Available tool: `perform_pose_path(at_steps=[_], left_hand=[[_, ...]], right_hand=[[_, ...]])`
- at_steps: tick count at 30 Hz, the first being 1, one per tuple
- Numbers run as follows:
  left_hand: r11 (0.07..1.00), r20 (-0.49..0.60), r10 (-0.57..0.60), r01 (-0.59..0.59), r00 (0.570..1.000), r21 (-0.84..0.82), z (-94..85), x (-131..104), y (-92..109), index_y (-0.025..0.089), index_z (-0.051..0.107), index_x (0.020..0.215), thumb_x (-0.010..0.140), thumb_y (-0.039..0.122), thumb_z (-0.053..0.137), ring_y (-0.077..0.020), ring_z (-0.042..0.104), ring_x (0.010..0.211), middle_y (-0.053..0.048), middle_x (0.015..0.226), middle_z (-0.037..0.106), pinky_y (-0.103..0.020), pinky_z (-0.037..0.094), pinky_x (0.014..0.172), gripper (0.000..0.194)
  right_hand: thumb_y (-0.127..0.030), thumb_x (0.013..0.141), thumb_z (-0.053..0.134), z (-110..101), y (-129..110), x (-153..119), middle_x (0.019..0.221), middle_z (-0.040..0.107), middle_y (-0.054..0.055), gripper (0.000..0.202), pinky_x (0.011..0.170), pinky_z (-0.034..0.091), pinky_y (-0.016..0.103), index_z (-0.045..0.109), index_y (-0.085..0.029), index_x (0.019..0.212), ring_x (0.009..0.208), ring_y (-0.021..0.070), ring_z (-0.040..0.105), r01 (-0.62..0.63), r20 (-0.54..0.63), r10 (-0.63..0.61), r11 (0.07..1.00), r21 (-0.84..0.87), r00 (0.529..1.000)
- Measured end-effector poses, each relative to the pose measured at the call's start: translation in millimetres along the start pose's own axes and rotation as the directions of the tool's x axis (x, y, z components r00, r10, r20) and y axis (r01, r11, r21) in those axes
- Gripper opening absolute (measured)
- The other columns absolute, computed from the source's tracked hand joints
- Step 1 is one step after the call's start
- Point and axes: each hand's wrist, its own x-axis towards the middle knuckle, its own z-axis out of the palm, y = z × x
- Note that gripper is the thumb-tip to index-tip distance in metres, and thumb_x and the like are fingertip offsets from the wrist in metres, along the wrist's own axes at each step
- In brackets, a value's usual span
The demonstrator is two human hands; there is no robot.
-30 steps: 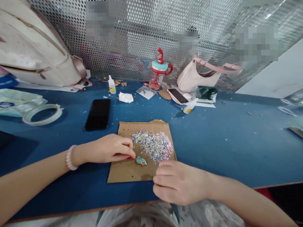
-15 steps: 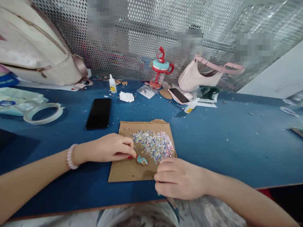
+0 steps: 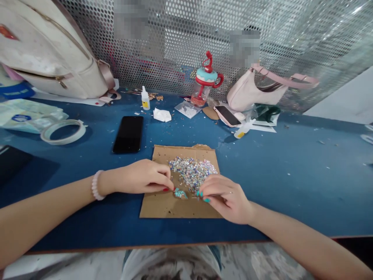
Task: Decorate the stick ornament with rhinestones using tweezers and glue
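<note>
My left hand pinches a small ornament studded with turquoise rhinestones, holding it just above a piece of cardboard. In my right hand is a slim metal tool that looks like tweezers, gripped between thumb and fingers. Its tip points left, a short way from the ornament. Behind both hands a heap of mixed glittering rhinestones lies spread on the cardboard. The right hand covers the heap's near right part.
Left of the cardboard lie a black phone and a tape roll. Farther back are a glue bottle, crumpled tissue, a red-handled cup, another phone, a second glue bottle, a pink handbag and a backpack.
My right hand has risen from the table's near edge onto the cardboard, bringing the tweezers close to the ornament. My left hand still pinches the ornament. The view has shifted slightly.
</note>
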Motion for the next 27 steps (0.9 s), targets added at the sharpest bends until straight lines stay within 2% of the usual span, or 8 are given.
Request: perform_pose_path(at_steps=[8,27], left_hand=[[1.000,0.006,-0.004,0.004,1.000,0.002,0.3,0.5,-0.7,0.029,0.060,0.116,0.097,0.023,0.047,-0.0095,0.056,0.073,0.000,0.096,0.060,-0.022,0.036,0.062,0.024],[1.000,-0.011,0.007,-0.007,1.000,-0.014,-1.6,2.0,0.9,0.029,0.061,0.115,0.096,0.023,0.048,-0.0096,0.058,0.074,0.000,0.096,0.063,-0.022,0.037,0.062,0.023]], right_hand=[[-0.009,0.089,0.054,9.2,1.3,-1.1,0.076,0.070,0.005,0.011,0.071,0.053,0.032,0.061,-0.018,0.088,0.073,0.0154,0.064,-0.067,0.002,0.067,0.997,-0.033,0.998],[-0.010,0.090,0.055,11.2,1.9,0.4,0.076,0.071,0.005,0.011,0.071,0.053,0.034,0.063,-0.017,0.086,0.072,0.0155,0.064,-0.080,0.018,0.080,0.997,-0.002,0.997]])
